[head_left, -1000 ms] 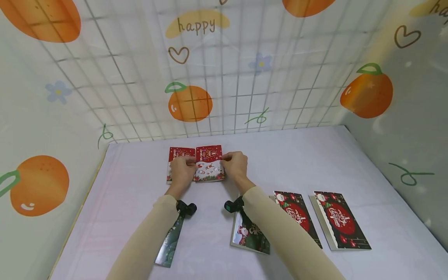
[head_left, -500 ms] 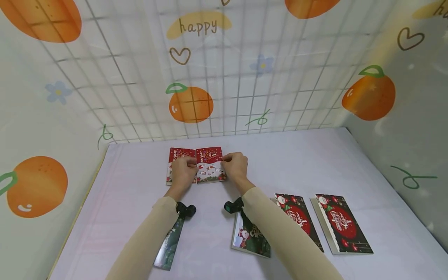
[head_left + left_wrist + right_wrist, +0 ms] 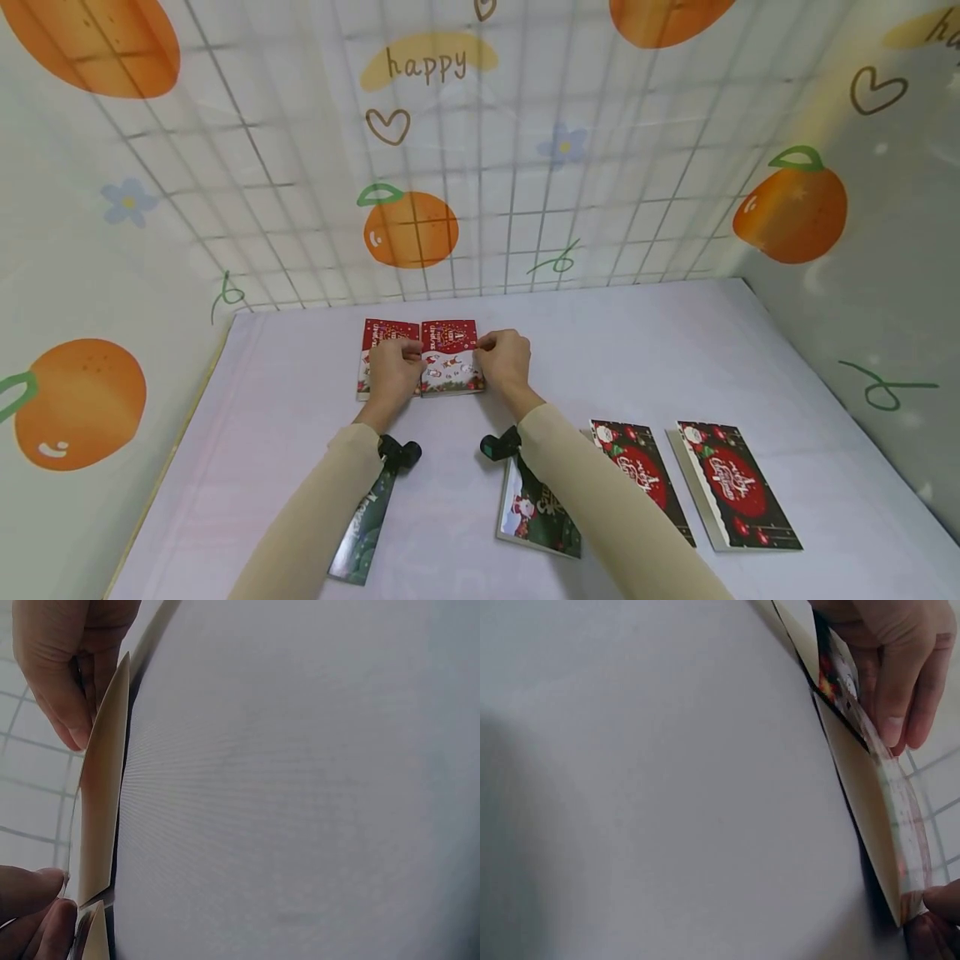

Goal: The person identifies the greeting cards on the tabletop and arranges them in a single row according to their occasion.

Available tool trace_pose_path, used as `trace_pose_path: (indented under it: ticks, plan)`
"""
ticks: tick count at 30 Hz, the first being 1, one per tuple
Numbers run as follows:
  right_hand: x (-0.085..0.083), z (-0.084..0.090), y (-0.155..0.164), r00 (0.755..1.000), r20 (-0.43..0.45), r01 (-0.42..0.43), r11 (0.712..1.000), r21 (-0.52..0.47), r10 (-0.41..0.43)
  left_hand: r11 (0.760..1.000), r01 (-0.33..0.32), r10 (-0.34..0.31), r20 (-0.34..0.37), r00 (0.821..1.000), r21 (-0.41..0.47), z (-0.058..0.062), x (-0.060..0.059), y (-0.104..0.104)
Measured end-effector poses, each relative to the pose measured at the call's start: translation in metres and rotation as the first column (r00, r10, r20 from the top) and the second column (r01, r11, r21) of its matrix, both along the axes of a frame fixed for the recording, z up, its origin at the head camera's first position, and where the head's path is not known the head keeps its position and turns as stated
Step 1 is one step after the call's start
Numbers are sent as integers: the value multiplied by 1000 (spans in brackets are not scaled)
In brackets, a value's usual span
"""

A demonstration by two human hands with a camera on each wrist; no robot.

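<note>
Two red and white Christmas cards stand side by side near the back of the table. My left hand (image 3: 393,371) lies over the left-hand card (image 3: 390,329) and hides much of it. Its thumb and finger pinch the left edge of the right-hand card (image 3: 450,358). Opposite, my right hand (image 3: 506,362) pinches that same card at its right edge. The left wrist view shows the right-hand card (image 3: 103,787) standing slightly open, its pale inside facing the camera. In the right wrist view, thumb and fingers of the right hand (image 3: 939,922) meet at the card's lower corner (image 3: 911,904).
A black card with a red oval (image 3: 738,487) lies at right, beside a similar card (image 3: 641,471) partly behind my right forearm. A green Santa card (image 3: 525,517) is under that arm. Another green card (image 3: 363,542) shows beside my left sleeve. A patterned curtain (image 3: 480,167) hangs behind.
The head view has shifted slightly, so the scene sits a little lower. Both hands stay at the right-hand card's edges, with hardly any movement of hands or cards.
</note>
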State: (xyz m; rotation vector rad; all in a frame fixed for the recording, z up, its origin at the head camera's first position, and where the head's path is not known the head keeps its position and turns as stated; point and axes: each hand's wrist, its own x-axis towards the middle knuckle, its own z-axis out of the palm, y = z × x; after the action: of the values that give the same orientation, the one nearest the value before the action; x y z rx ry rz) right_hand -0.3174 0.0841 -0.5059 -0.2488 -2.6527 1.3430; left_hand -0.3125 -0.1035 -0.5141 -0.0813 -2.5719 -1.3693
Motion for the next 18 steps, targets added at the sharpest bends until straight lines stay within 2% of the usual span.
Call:
trace_pose_path:
  ticks: [6,14,18]
  plan:
    - [0,0,-1,1000,-3,6,1000,0,-6,1000,-8,8,0,1000,1,1,0,1]
    - [-1,-1,-2,1000,19,4,1000,13,-5,999,16,-16,16,1000,-33,-3,0,0]
    - [-1,-1,-1,1000,19,-5,1000,9,4,999,35,-35,-3,999,-42,-2,0,-1]
